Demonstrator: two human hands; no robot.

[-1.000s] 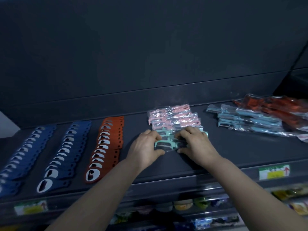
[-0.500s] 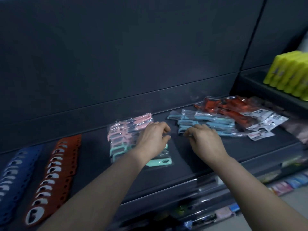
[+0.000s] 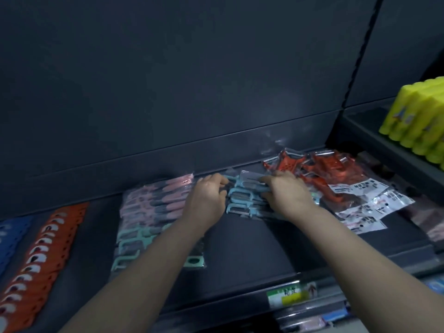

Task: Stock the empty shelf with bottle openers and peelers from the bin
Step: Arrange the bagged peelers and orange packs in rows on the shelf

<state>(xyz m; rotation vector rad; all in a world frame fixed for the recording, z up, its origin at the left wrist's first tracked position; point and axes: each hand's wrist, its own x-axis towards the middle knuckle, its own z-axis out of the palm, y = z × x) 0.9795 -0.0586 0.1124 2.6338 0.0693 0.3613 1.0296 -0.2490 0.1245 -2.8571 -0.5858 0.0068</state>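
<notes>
The left grip (image 3: 209,195) and right grip (image 3: 286,195) are shown clasped on the blue peelers (image 3: 242,195), just left of the red peelers (image 3: 322,169); the packets are best squared by even inward pressure.

Shelf (image 3: 252,248) in front of you: dark, matt, smooth; looks like painted metal. Blue peelers (image 3: 242,195), pink peelers (image 3: 156,200), red peelers (image 3: 322,167): matt plastic inside clear, glossy, crinkled film bags. Orange bottle openers (image 3: 48,239): flat, matt. Yellow bottles (image 3: 418,116) on your right: smooth plastic, slight sheen. Price label (image 3: 290,294): printed paper.
</notes>
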